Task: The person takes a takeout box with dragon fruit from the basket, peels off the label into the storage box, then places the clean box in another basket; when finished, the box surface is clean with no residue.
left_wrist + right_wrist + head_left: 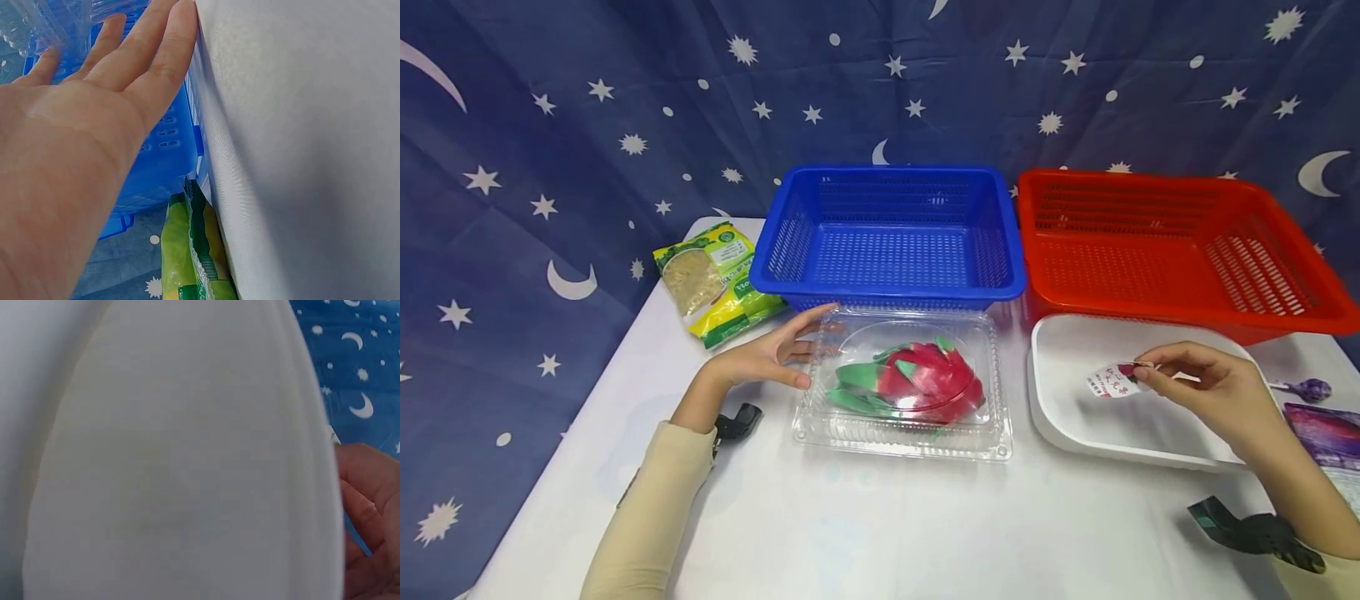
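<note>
A lidded clear plastic box (898, 447) with a pink-red and green dragon fruit (928, 379) inside sits in the middle of the table. At its left side is my left hand (763, 354), fingers spread and thumb at the near corner. The left wrist view shows that hand (81, 137) with fingers extended beside the clear plastic (59, 28). My right hand (1217, 392) pinches a small white label (1108, 383) with red print over a white tray (1071, 354). In the right wrist view the tray wall (187, 456) hides most of that hand (375, 519).
A blue basket (887, 293) stands behind the box, a red basket (1187, 312) behind the tray. A yellow-green food bag (718, 279) leans at the blue basket's left. At far right lie a purple packet (1326, 429) and a small purple-ended item (1313, 390).
</note>
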The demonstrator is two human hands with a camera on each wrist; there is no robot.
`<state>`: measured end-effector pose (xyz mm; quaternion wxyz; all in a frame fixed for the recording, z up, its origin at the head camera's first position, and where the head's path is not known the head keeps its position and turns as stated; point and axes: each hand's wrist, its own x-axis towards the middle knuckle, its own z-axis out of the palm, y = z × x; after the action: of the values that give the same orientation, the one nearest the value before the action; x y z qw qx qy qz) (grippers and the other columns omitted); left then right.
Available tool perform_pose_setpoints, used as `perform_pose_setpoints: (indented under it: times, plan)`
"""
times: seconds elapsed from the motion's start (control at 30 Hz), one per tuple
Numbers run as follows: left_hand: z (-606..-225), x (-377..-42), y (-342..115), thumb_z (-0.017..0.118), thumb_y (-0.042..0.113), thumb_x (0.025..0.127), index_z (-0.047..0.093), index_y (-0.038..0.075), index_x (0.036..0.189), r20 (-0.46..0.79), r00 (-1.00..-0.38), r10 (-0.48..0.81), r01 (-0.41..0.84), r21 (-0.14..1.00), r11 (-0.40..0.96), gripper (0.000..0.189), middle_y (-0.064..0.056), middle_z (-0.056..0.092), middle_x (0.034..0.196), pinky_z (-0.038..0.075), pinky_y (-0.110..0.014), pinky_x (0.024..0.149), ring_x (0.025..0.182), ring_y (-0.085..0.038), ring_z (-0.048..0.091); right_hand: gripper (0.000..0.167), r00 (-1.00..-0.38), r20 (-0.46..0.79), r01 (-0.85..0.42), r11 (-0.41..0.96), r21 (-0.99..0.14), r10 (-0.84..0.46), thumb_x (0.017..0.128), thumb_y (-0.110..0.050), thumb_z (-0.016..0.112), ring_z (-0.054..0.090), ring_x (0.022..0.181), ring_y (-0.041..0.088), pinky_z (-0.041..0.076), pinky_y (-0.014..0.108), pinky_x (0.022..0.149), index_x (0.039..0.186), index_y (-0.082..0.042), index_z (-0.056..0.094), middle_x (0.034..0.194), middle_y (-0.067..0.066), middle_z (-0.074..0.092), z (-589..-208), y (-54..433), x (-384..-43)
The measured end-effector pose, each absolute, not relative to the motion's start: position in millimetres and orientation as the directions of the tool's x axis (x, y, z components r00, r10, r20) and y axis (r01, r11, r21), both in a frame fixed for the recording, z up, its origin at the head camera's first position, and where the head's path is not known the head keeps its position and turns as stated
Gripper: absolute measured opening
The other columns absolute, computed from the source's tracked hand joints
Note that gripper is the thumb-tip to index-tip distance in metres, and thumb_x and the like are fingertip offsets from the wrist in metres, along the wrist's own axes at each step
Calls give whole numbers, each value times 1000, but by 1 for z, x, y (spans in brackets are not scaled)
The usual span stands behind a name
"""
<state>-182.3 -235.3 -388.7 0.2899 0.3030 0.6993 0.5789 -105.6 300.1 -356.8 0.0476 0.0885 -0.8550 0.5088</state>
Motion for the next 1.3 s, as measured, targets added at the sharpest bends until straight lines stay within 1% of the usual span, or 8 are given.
perform_pose_setpoints:
  times: [0.23,0.3,0.47,0.67,0.87,1.0,1.17,1.3]
  plan:
    - [-388,-182,-236,79,38,81,4,15,158,-53,-657,752,98,983,155,110,-18,10,161,23,-62,113,139,-44,32,11,-993,63,-107,551,-828,-97,84,-2,74,59,76,2,49,13,63,95,-4,72,85,-15,70,-364,320,-110]
    - [-388,-181,-236,79,39,80,4,14,158,-55,-657,752,96,983,155,110,-17,9,161,23,-62,113,139,-44,32,9,-994,39,-91,567,-819,-104,85,-4,75,58,73,3,48,16,61,94,-6,72,83,-12,70,-366,326,-111]
    - [-388,-181,-236,79,40,80,4,15,158,-71,-665,744,84,982,169,111,-16,6,161,23,-62,113,140,-45,30,9,-985,15,-118,611,-782,-172,85,-4,74,57,69,5,45,16,59,93,-8,71,76,-4,68,-374,334,-119]
    - [-389,-181,-236,79,39,80,4,15,158,-70,-666,743,84,982,169,111,-16,6,161,23,-62,113,140,-45,30,9,-981,-11,-134,709,-692,-196,84,-6,75,52,63,8,42,21,53,92,-4,70,73,-11,65,-386,336,-126]
    - [-388,-182,-236,79,38,80,4,15,158,-72,-661,747,82,982,167,111,-17,6,161,24,-63,112,139,-46,32,15,-971,-72,-137,775,-616,-228,84,-6,75,50,63,6,48,20,54,94,3,69,74,-5,64,-395,332,-130]
    - [-388,-182,-236,80,37,80,3,15,158,-79,-660,747,75,983,170,111,-17,6,161,24,-63,112,139,-46,32,16,-972,-87,-129,802,-584,-220,84,-7,75,49,66,2,48,19,56,95,3,69,79,0,65,-398,331,-130]
    - [-389,-182,-235,79,36,81,3,15,158,-77,-658,749,72,984,165,111,-17,7,161,25,-64,112,139,-46,32,14,-975,-61,-143,817,-558,-212,86,-8,73,48,67,-2,46,19,57,95,1,69,81,2,65,-397,332,-130]
    - [-390,-182,-235,79,37,81,3,16,158,-76,-661,746,77,983,169,110,-17,5,161,23,-64,112,139,-46,31,17,-979,-72,-123,840,-529,-189,87,-10,72,47,68,-3,46,18,58,99,2,69,82,5,66,-395,333,-129]
